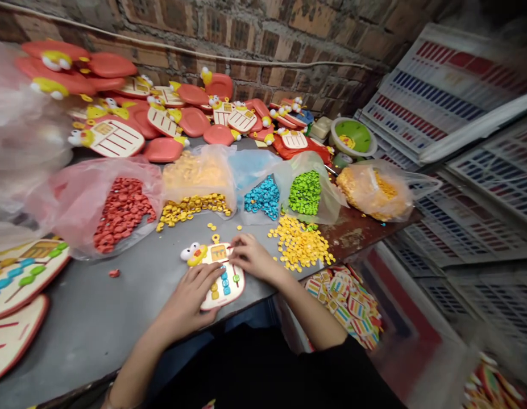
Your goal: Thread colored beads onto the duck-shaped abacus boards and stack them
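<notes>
A cream toy board (pixel 234 291) with a yellow duck-like head and bulging white eyes lies flat near the table's front edge. Blue, yellow and green button pieces sit in its slots. My left hand (pixel 193 291) grips the board by its left side, fingers over the top and thumb along the lower edge. At the board's upper right, my right hand (pixel 255 258) has its thumb and fingertips pinched together; whatever is between them is too small to make out. Loose yellow pieces (pixel 299 241) are heaped just right of that hand.
Open bags of red pieces (pixel 122 213), gold pieces (pixel 195 207), blue pieces (pixel 263 197) and green pieces (pixel 305 192) line the table (pixel 96 318). Behind them are piled red-backed toy boards (pixel 195 122). A bowl (pixel 352 136) and stacked crates (pixel 416 102) stand right.
</notes>
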A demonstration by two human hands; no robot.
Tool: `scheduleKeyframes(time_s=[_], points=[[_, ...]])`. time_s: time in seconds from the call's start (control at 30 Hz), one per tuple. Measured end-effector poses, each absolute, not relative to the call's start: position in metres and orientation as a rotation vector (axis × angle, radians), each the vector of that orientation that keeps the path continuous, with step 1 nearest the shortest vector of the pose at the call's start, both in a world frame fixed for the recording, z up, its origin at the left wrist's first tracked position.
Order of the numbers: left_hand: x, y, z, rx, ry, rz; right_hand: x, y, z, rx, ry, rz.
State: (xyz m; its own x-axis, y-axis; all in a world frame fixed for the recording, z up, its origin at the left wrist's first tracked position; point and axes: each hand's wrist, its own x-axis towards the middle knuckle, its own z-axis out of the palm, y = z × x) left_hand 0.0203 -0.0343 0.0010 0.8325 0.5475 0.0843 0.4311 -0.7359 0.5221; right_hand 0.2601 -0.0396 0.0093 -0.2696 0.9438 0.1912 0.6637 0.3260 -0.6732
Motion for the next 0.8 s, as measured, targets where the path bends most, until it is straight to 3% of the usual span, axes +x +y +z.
scheduleKeyframes(time_s=[0.1, 0.3, 0.43, 0.6, 0.8], points=[[0.019, -0.034, -0.004, 2.543, 0.719, 0.355, 0.292, -0.063, 0.019, -1.435, -1.862, 0.655], [0.017, -0.033, -0.007, 2.578, 0.684, 0.383, 0.402, -0.091, 0.006, -2.074, -1.312, -0.073], [0.018, -0.033, -0.007, 2.578, 0.677, 0.401, 0.440, -0.086, -0.005, -2.288, -1.340, -0.071], [0.018, -0.034, -0.003, 2.541, 0.714, 0.347, 0.422, -0.078, 0.001, -2.067, -1.291, 0.013], [0.021, -0.036, 0.005, 2.499, 0.748, 0.263, 0.318, -0.062, 0.012, -1.562, -1.486, 0.326]])
